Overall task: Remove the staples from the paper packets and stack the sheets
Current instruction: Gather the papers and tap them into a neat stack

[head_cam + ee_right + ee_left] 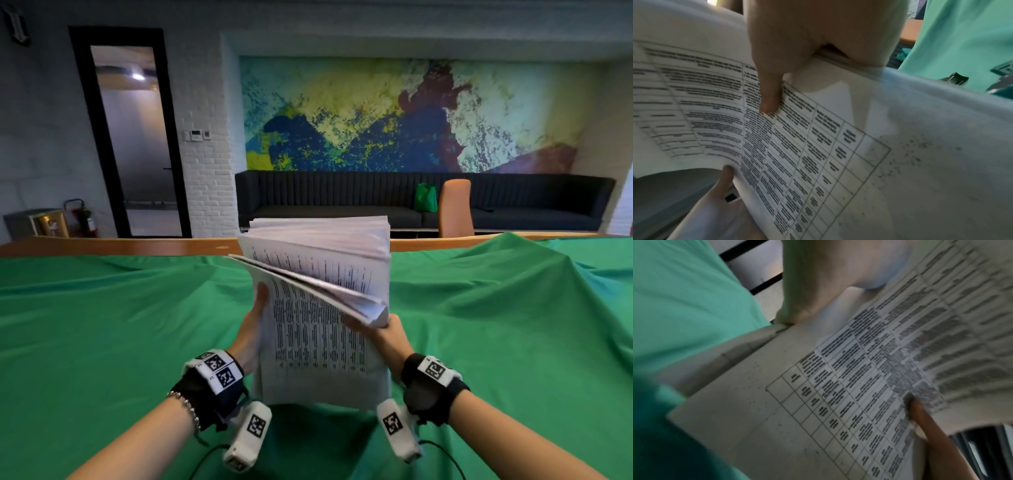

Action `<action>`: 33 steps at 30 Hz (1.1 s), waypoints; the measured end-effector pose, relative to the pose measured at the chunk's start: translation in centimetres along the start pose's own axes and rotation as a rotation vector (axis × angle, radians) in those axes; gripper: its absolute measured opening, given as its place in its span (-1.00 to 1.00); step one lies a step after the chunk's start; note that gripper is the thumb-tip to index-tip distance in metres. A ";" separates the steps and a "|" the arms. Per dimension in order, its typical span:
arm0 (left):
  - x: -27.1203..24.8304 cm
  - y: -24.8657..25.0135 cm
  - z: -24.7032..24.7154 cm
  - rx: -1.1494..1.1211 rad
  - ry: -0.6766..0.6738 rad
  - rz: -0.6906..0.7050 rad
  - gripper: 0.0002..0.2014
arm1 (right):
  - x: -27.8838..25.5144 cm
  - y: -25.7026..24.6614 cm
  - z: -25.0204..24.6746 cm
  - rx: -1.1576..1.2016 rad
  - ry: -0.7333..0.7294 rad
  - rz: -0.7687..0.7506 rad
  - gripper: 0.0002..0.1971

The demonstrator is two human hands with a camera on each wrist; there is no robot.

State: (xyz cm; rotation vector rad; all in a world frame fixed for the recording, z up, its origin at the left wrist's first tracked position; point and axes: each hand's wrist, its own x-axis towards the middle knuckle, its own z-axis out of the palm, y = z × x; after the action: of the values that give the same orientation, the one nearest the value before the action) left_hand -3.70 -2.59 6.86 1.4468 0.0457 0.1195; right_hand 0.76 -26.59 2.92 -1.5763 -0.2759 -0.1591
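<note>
I hold a thick stack of printed sheets upright above the green cloth; its bottom edge is near the cloth. The sheets carry tables of text. The upper pages fan open and bend away from me. My left hand grips the stack's left edge, thumb on the front. My right hand pinches the right edge, where a bundle of pages folds over, and its thumb presses on the printed page. No staple shows in any view.
The green cloth covers a wooden table and rises in a fold at the right. A dark metal tool lies on the cloth to the right. Beyond the table stand an orange chair and a dark sofa.
</note>
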 end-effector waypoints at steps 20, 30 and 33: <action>-0.4 1.4 2.6 0.189 0.123 0.184 -0.72 | 0.6 -2.1 -0.3 0.075 0.001 -0.026 -0.55; -0.3 -2.3 0.9 0.248 0.094 0.062 0.45 | -1.2 0.9 -0.8 0.012 -0.054 0.066 -0.48; -1.1 -3.4 0.4 0.252 -0.044 0.002 0.24 | -2.2 2.3 -1.2 -0.019 -0.120 0.104 -0.46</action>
State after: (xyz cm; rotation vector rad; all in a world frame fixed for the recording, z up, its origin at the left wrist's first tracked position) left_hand -4.60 -3.51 3.50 1.7007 0.0234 0.0855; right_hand -0.61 -28.00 0.20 -1.6176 -0.2863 0.0139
